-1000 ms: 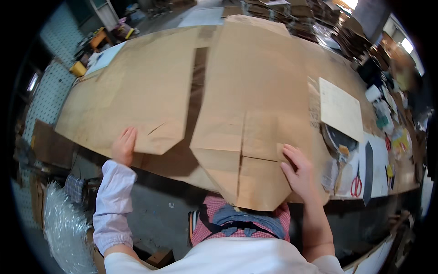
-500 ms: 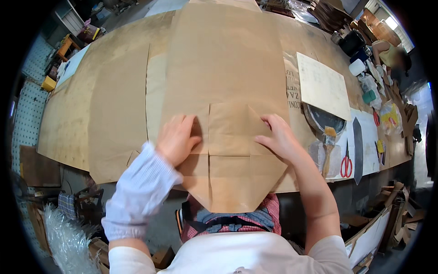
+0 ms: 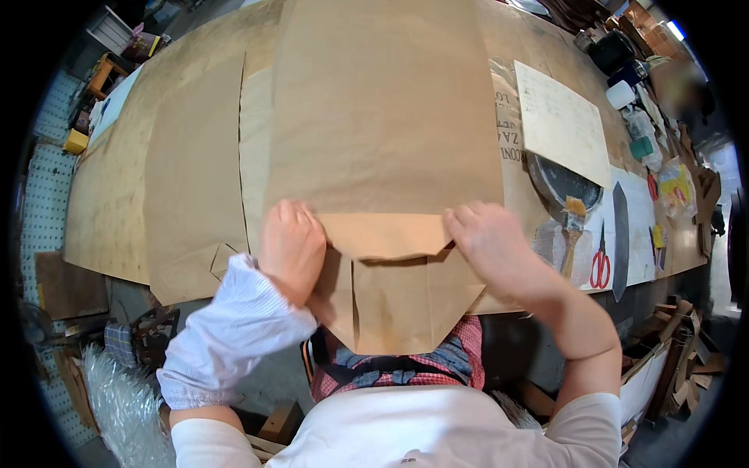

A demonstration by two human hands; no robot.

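Observation:
A large brown kraft paper bag (image 3: 386,140) lies lengthwise before me, its near end reaching past the table's edge toward my lap. Across that end a flap of its paper (image 3: 386,235) is lifted and folded over, with creases and a shadowed gap beneath it. My left hand (image 3: 292,246) is closed on the flap's left corner, fingers curled and thumb hidden. At the right corner my right hand (image 3: 490,243) grips the paper the same way, its fingertips partly out of sight. The bag's tapered end below the flap hangs free of both hands.
Another brown paper piece (image 3: 195,179) lies left on the wooden table (image 3: 109,226). To the right are a pale board (image 3: 563,125) over a round dark pan (image 3: 548,187), a brush (image 3: 574,214), red-handled scissors (image 3: 600,267) and a long dark blade-like strip (image 3: 620,242). A blurred person is at upper right.
Both hands have gone from resting with fingers apart beside the bag's near end to gripping it. The paper between them is now raised and folded over. My right elbow has swung outward.

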